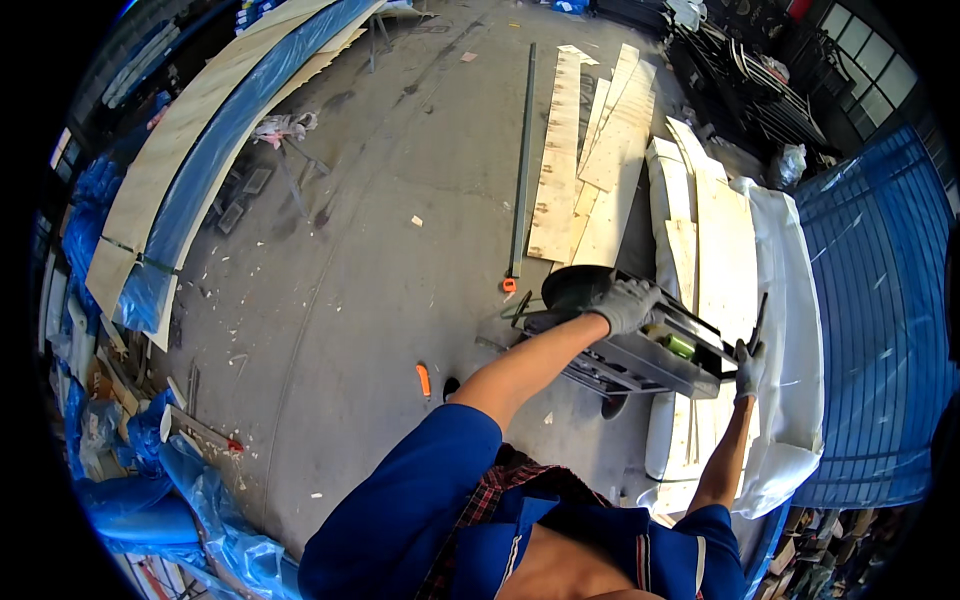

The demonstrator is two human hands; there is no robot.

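In front of me is a black metal cart-like frame (655, 362) with a round black disc (572, 288) at its far left end and a bright green object (679, 346) in its open tray. My left hand (627, 306), in a grey glove, is closed over the frame's upper edge near the disc. At the near right end my right hand (750, 370), also gloved, is wrapped around a black handle bar (761, 318). Some fingers of both hands are hidden. An orange tape measure (509, 285) and an orange utility knife (423, 380) lie on the floor to the left.
Plywood strips (555, 165) lie ahead beside a long dark bar (523, 160). To the right, more boards (725, 250) rest on a white-wrapped bundle (785, 330), beside blue-covered stock (870, 320). A long plywood stack (165, 180) stands on trestles at left. Blue plastic (225, 510) sits lower left.
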